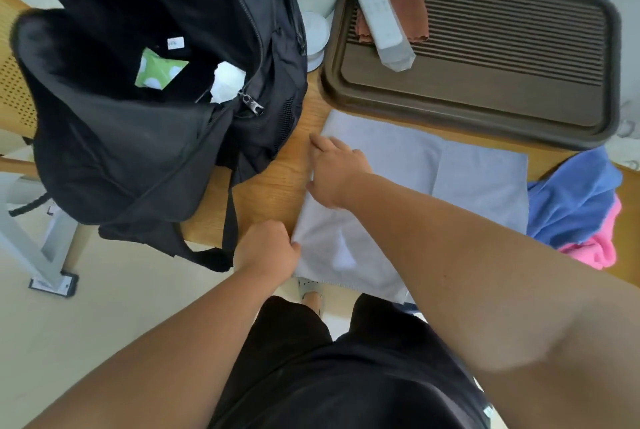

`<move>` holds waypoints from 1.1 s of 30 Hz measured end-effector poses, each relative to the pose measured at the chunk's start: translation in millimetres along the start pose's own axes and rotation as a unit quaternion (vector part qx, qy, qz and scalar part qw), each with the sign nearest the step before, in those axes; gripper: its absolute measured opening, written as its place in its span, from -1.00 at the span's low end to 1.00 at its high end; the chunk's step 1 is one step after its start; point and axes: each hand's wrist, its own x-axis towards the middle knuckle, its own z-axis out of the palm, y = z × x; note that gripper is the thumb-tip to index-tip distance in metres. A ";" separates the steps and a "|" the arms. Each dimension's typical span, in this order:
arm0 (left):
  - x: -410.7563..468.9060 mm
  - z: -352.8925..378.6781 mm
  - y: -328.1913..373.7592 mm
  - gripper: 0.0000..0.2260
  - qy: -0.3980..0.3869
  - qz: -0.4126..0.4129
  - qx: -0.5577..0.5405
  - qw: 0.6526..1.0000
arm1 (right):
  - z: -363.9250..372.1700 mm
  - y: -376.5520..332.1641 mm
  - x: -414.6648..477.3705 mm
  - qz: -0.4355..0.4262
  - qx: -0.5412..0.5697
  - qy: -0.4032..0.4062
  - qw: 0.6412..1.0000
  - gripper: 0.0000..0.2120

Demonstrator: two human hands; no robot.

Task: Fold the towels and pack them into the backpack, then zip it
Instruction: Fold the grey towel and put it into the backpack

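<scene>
Wooden table (273, 186), pale floor. Grey towel (478, 179) lies flat before the slatted tray (485, 99). Left hand (266, 248) pinches its near-left edge; right hand (336, 172) rests flat on it. Black backpack (138, 137) unzipped, left; blue towel (571, 200) right.

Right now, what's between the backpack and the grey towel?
Just a bare strip of wooden table separates backpack and grey towel, per the head view.

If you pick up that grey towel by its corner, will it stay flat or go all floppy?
Probably floppy: the grey towel lies limp with a soft fold crease and droops over the table edge. Likely light, since the left hand pinches just one corner.
</scene>
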 end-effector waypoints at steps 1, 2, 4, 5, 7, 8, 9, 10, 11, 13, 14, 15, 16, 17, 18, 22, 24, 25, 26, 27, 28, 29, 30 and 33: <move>1.9 -4.5 -4.4 -0.81 0.013 -0.006 0.011 1.000 | -0.9 -3.6 5.0 -0.016 0.017 0.001 1.000 -0.29; 4.2 -8.8 -8.5 -0.81 0.022 -0.013 0.018 0.999 | -3.0 -7.2 9.4 -0.032 0.038 -0.003 0.999 -0.28; 8.1 -15.1 -15.1 -0.78 0.022 -0.022 0.027 0.999 | -5.3 -10.9 16.1 -0.047 0.070 -0.020 0.996 -0.30; 9.3 -16.7 -16.9 -0.77 0.013 -0.021 0.032 0.999 | -6.3 -9.4 16.2 -0.045 0.077 -0.025 0.996 -0.33; 9.0 -17.3 -15.7 -0.74 0.002 -0.010 0.051 0.999 | -8.4 1.2 7.1 -0.024 0.079 0.000 0.997 -0.42; 7.2 -17.0 -11.1 -0.74 0.004 0.003 0.060 0.998 | -9.8 10.1 -1.6 -0.004 0.079 0.034 0.996 -0.48; 4.9 -15.1 -4.5 -0.74 0.007 0.023 0.063 0.998 | -10.1 21.2 -11.4 0.023 0.080 0.080 0.993 -0.54; 2.5 -12.2 4.5 -0.74 0.008 0.049 0.057 0.997 | -9.2 34.0 -22.0 0.055 0.085 0.129 0.986 -0.57; -1.1 -8.9 14.7 -0.74 0.002 0.081 0.041 0.996 | -7.7 47.6 -33.6 0.095 0.095 0.175 0.975 -0.60; -8.9 0.8 36.8 -0.74 -0.022 0.154 0.005 0.988 | -0.7 78.6 -55.0 0.195 0.118 0.228 0.947 -0.59; -13.7 6.0 47.4 -0.75 -0.038 0.187 -0.006 0.982 | 3.6 95.3 -64.9 0.245 0.128 0.224 0.934 -0.58; -17.9 11.7 57.2 -0.77 -0.054 0.213 -0.015 0.976 | 8.1 111.3 -73.2 0.286 0.131 0.201 0.928 -0.56; -21.7 17.4 66.2 -0.78 -0.065 0.233 -0.023 0.970 | 13.1 125.9 -80.1 0.308 0.122 0.161 0.930 -0.53; -24.8 23.2 74.4 -0.78 -0.074 0.246 -0.027 0.966 | 17.9 138.5 -85.1 0.306 0.101 0.113 0.940 -0.50; -27.5 28.2 82.0 -0.76 -0.077 0.253 -0.027 0.964 | 23.1 148.2 -88.0 0.286 0.076 0.066 0.953 -0.44; -29.0 42.8 98.0 -0.63 -0.069 0.235 0.013 0.970 | 28.7 165.9 -83.1 0.206 0.028 -0.006 0.978 -0.28; -29.4 47.6 100.5 -0.54 -0.055 0.222 0.044 0.973 | 23.6 171.2 -76.4 0.191 0.032 -0.011 0.981 -0.28; -30.1 49.5 101.9 -0.50 -0.049 0.218 0.056 0.973 | 22.0 173.7 -73.6 0.186 0.029 -0.014 0.982 -0.28; -31.2 51.0 104.1 -0.47 -0.043 0.212 0.067 0.974 | 21.1 175.8 -72.2 0.183 0.025 -0.013 0.983 -0.29; -32.7 52.4 106.3 -0.46 -0.037 0.205 0.075 0.975 | 20.3 176.5 -72.0 0.181 0.020 0.001 0.983 -0.31; -34.3 54.0 108.4 -0.46 -0.030 0.198 0.083 0.976 | 20.1 175.3 -73.0 0.178 0.016 0.034 0.983 -0.35; -36.1 55.3 110.2 -0.47 -0.022 0.194 0.091 0.977 | 20.1 172.5 -74.8 0.171 0.016 0.083 0.982 -0.42; -38.0 56.4 111.8 -0.52 -0.014 0.193 0.097 0.976 | 19.3 168.1 -76.6 0.159 0.026 0.138 0.977 -0.50; -43.4 58.8 114.3 -0.65 -0.012 0.193 0.102 0.976 | 16.5 151.8 -78.9 0.104 0.101 0.187 0.972 -0.59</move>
